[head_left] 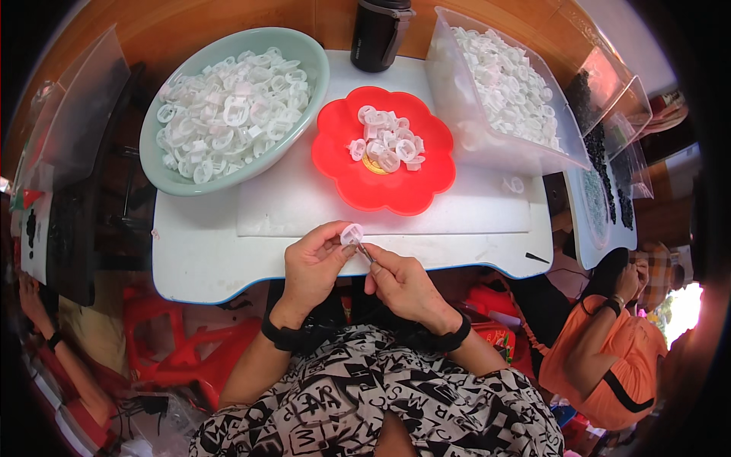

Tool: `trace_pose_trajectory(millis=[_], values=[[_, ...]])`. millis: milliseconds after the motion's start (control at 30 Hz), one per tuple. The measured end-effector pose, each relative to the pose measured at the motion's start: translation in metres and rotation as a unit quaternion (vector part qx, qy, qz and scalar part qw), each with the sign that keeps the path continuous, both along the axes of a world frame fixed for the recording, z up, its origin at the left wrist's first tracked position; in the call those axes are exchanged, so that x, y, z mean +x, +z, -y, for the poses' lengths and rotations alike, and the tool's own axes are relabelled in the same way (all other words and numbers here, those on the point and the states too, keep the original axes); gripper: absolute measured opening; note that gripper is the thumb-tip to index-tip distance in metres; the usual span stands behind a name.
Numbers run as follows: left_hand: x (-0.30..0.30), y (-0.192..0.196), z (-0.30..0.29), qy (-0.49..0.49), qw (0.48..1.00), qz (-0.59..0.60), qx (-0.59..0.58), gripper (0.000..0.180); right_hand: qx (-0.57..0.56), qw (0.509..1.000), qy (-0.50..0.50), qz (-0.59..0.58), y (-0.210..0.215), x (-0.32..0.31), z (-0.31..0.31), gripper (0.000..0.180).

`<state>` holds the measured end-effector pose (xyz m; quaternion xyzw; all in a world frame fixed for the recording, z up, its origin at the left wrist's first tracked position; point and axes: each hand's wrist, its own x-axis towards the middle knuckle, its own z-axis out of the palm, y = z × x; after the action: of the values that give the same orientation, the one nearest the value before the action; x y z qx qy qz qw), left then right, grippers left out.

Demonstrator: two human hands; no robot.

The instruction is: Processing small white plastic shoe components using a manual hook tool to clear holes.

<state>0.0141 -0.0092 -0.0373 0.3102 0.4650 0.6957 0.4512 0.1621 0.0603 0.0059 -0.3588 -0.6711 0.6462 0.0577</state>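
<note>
My left hand [314, 263] pinches a small white plastic ring piece [352, 233] at the near edge of the white table [198, 263]. My right hand [402, 280] holds a thin metal tool [366, 253] whose tip touches that piece from below. Just beyond my hands sits a red flower-shaped plate [381, 194] with a small heap of the same white pieces [387, 142]. A pale green bowl [301, 53] at the far left is full of white pieces.
A clear plastic bin [457, 91] of white pieces stands at the far right. A black bottle [378, 32] stands at the back. One loose white piece [515, 183] lies right of the plate. A person in orange [609, 350] sits to my right. Red stools [183, 343] stand under the table.
</note>
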Motion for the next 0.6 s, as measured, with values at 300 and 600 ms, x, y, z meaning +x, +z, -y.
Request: trace_pose_trajectory(millis=[300,600], values=[[0.002,-0.004,0.001,0.022,1.0,-0.002,0.004,0.026,0.098,0.995,0.012,-0.004,-0.002,-0.006,0.009,0.041],[0.001,-0.012,0.003,0.03,0.995,-0.092,0.017,0.028,0.328,0.937,0.12,0.031,0.002,-0.009,-0.002,0.04]])
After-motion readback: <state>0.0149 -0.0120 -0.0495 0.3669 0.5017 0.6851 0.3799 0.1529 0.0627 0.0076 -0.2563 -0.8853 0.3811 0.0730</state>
